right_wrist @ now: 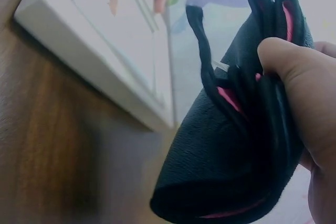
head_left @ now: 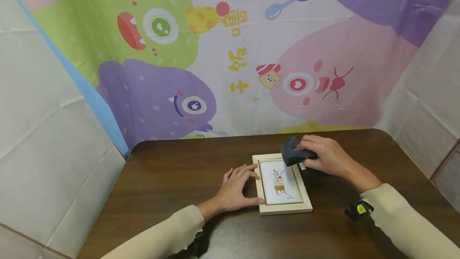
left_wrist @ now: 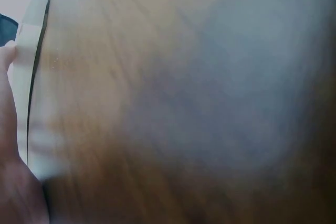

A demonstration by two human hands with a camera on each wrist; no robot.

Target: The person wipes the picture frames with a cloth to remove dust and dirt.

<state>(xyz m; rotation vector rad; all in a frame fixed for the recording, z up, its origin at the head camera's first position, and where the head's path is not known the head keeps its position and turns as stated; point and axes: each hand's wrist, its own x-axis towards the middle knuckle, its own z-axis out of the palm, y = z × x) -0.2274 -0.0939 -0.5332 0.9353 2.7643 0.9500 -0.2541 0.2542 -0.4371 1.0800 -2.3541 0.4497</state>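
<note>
A cream picture frame (head_left: 285, 209) lies face up on the dark wooden table, with a drawing of a potted plant in it. My left hand (head_left: 235, 189) rests at its left side, fingers spread and fingertips on the border, the thumb lower down. Above the frame's upper right corner, my right hand (head_left: 325, 154) grips a bunched dark blue-grey cloth (head_left: 296, 153). Up close in the right wrist view, the folded cloth (right_wrist: 205, 145) shows pink along its inner folds, and the thumb presses into it. The left wrist view catches only part of the left hand (left_wrist: 16, 182) beside the frame's edge.
The brown table (head_left: 161, 195) extends around the frame on all sides. Behind it hangs a curtain (head_left: 248, 115) printed with cartoon monsters, and pale panels (head_left: 54, 131) stand at both sides. Both wrists carry small black devices (head_left: 353, 211) under cream sleeves.
</note>
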